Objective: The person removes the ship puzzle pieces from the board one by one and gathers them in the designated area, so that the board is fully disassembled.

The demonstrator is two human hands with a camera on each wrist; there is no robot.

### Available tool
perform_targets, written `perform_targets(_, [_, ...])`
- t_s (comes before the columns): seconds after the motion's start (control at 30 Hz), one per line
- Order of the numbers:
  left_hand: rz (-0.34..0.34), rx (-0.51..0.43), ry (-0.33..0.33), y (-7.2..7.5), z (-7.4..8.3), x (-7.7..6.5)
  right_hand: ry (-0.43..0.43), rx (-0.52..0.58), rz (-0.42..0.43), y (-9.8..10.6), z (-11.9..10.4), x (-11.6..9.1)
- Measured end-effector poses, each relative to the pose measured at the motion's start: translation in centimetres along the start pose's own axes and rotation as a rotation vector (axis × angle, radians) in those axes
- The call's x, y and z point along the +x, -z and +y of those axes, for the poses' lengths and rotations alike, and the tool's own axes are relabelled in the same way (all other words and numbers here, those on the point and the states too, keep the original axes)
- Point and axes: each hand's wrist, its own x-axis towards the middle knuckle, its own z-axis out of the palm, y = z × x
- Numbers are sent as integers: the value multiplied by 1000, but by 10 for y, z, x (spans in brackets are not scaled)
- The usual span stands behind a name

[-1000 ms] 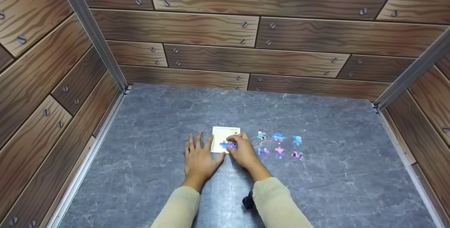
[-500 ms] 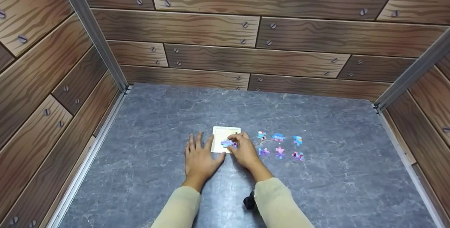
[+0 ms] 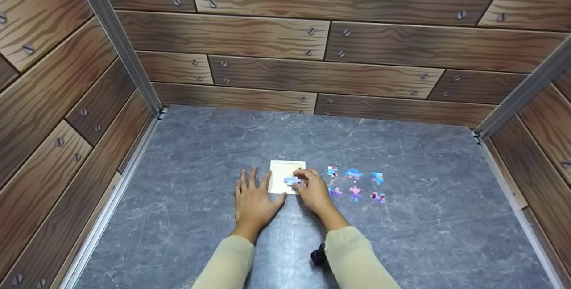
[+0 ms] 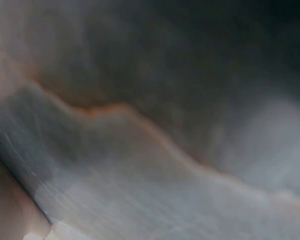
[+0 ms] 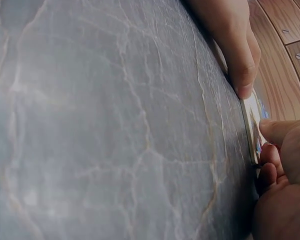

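Note:
A shallow cream puzzle tray point(image 3: 277, 169) lies on the grey marbled table. My left hand point(image 3: 253, 202) lies flat with fingers spread, its index finger along the tray's left edge and its thumb at the front edge. Over the tray, my right hand point(image 3: 314, 191) pinches a blue and purple jigsaw puzzle piece point(image 3: 291, 180) between thumb and fingers. The right fingers cover part of that piece and the tray's right side. In the right wrist view, the left thumb point(image 5: 242, 75) touches the tray's near edge, and the right thumb point(image 5: 277, 131) reaches over the tray.
Several loose jigsaw pieces lie in two rows right of the tray, among them a blue one point(image 3: 353, 173) and a pink one point(image 3: 355, 191). A black object point(image 3: 317, 257) shows beside the right sleeve. Wood-patterned walls point(image 3: 267, 39) enclose the table. The left wrist view is mostly blurred tabletop.
My right hand has shifted slightly right, and the pinched puzzle piece has moved right with it over the tray. The left hand and the loose pieces stay in place.

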Motion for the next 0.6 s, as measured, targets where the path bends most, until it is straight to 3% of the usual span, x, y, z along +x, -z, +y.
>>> perform_targets(0.37, [-3,5,1,0,-1,1,-13,10,-68,5,0,0])
perform_targets(0.6, [1,2,-6,-1,-1,0,62,-25,-85,12,-1,-6])
